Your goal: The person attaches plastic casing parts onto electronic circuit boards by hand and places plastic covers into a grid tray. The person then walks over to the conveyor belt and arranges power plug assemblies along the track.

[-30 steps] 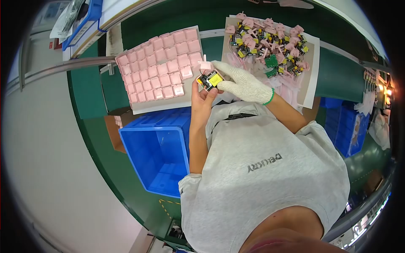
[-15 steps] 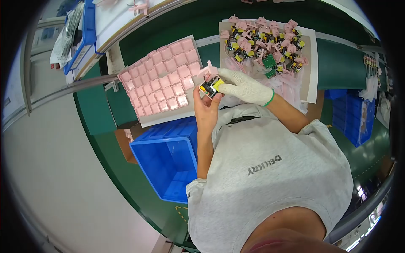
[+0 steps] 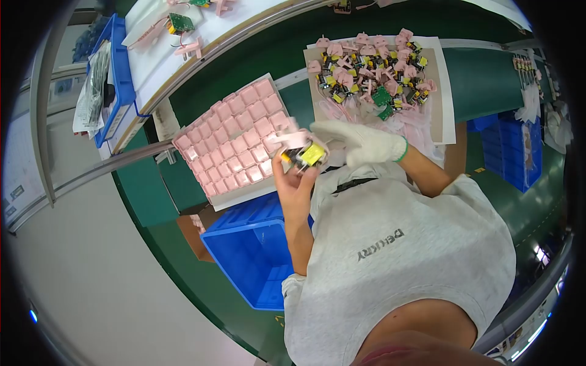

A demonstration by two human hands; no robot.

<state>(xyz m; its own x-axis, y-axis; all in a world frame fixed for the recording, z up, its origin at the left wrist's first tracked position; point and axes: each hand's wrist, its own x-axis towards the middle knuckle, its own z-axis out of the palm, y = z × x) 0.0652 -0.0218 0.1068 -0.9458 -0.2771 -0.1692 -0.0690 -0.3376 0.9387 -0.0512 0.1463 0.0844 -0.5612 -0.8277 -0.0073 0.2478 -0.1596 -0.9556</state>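
Observation:
My bare left hand point(image 3: 294, 190) grips a pink plastic housing point(image 3: 292, 139) with a circuit board point(image 3: 312, 155) in or against it. A yellow-wrapped transformer and black components show on the board, slightly blurred. My right hand point(image 3: 372, 145), in a white knitted glove with a green cuff, is just to the right with its fingers stretched out and holding nothing visible. Whether its fingertips touch the assembly, I cannot tell. Beyond my left hand, rows of pink plastic shells point(image 3: 229, 131) lie on a board. Past my right hand is a pile of circuit boards with pink parts point(image 3: 372, 73).
Below the shells is a blue bin point(image 3: 244, 268), beside a cardboard box point(image 3: 194, 235). At the upper left, a white shelf point(image 3: 213, 24) carries a green circuit board point(image 3: 180, 23) and a blue tray point(image 3: 122, 91). More blue bins point(image 3: 511, 149) stand at the right.
My gloved right hand has drawn back from the assembly and its fingers have straightened. My left hand still holds the assembly, now slightly lower. The whole view has shifted a little.

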